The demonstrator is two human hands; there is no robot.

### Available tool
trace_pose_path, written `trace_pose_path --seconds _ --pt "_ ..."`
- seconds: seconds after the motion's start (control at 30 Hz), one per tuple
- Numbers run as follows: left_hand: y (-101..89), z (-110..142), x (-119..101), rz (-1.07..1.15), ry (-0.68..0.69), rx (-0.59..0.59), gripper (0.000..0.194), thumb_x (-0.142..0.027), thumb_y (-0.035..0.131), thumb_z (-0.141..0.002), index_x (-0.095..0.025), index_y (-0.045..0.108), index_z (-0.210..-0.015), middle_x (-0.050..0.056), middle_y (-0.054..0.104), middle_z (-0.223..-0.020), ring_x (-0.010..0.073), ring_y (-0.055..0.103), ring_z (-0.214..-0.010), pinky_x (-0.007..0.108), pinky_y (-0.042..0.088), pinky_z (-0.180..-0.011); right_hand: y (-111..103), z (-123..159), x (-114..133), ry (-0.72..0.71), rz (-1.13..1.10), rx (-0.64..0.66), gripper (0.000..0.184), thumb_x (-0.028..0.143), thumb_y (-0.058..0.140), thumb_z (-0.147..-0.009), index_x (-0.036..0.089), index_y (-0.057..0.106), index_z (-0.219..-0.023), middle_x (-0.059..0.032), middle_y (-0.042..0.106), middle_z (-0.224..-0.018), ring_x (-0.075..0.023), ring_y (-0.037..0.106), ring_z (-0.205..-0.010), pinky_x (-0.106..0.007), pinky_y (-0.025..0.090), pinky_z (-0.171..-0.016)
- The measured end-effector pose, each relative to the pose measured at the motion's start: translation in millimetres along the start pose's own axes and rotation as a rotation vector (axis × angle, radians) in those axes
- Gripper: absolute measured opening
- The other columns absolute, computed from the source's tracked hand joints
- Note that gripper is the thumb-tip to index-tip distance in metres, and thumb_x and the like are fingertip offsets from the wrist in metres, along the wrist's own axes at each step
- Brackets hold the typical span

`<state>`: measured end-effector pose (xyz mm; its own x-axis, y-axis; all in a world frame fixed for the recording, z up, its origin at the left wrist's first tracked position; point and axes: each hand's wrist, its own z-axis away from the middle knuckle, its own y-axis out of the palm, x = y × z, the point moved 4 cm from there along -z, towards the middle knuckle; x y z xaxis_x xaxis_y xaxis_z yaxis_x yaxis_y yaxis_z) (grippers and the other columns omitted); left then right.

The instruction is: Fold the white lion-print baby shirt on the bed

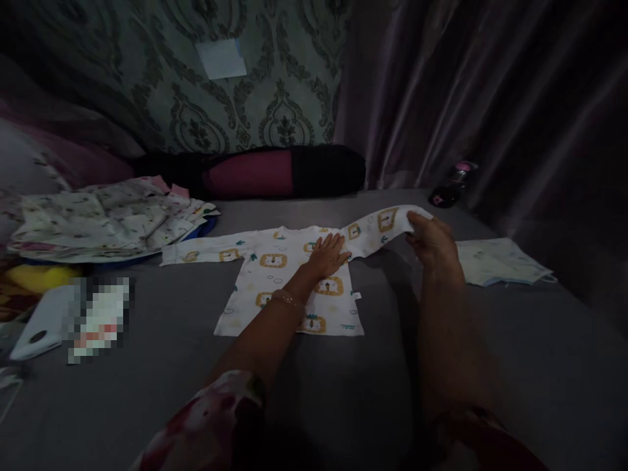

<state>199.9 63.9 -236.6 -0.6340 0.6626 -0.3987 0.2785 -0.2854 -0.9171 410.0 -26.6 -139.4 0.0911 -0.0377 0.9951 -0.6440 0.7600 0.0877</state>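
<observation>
A small white long-sleeved baby shirt [275,275] printed with yellow lions lies spread flat on the grey bed sheet [343,392]. My left hand [328,255] rests flat on the shirt's chest, fingers stretched out. My right hand [432,239] grips the end of the shirt's right sleeve [383,222] and lifts it slightly off the sheet. The left sleeve lies stretched out flat towards the left.
A pile of printed clothes [103,222] lies at the left, with a folded white garment [500,261] at the right. A dark red bolster [255,173] lies against the patterned wall. A small dark bottle [454,183] sits by the curtain. A white object [44,324] is at the left edge.
</observation>
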Motion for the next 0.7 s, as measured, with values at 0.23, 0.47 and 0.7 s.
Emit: trace_pose_path --seconds 0.23,0.47,0.7 --pt "-9.2 -5 0 0.040 -0.029 0.059 0.071 -0.056 0.035 -0.095 -0.018 0.022 -0.154 0.013 0.019 -0.161 0.0298 0.013 -0.150 0.050 0.010 -0.119 22 8 5 0.090 -0.268 0.134 0.016 0.021 0.069 -0.070 0.022 0.059 -0.083 0.0003 0.064 -0.083 -0.0102 0.056 -0.064 -0.015 0.030 -0.037" --pt "-24.9 -21 2 -0.050 0.003 0.050 0.076 -0.060 0.060 -0.081 -0.021 0.042 -0.144 0.017 0.031 -0.156 0.0405 0.025 -0.142 0.055 0.023 -0.112 47 27 13 0.081 -0.369 0.242 0.019 0.020 0.072 -0.068 0.022 0.063 -0.085 0.0037 0.066 -0.082 -0.0083 0.057 -0.062 -0.015 0.035 -0.040" --pt "-41.0 -38 -9 -0.120 -0.016 0.166 0.084 -0.060 0.077 -0.062 -0.022 0.054 -0.133 0.018 0.044 -0.142 0.0421 0.040 -0.130 0.051 0.037 -0.104 73 50 12 0.118 -0.420 0.341 0.020 0.016 0.073 -0.065 0.022 0.064 -0.082 0.0039 0.067 -0.081 -0.0077 0.057 -0.062 -0.014 0.037 -0.042"
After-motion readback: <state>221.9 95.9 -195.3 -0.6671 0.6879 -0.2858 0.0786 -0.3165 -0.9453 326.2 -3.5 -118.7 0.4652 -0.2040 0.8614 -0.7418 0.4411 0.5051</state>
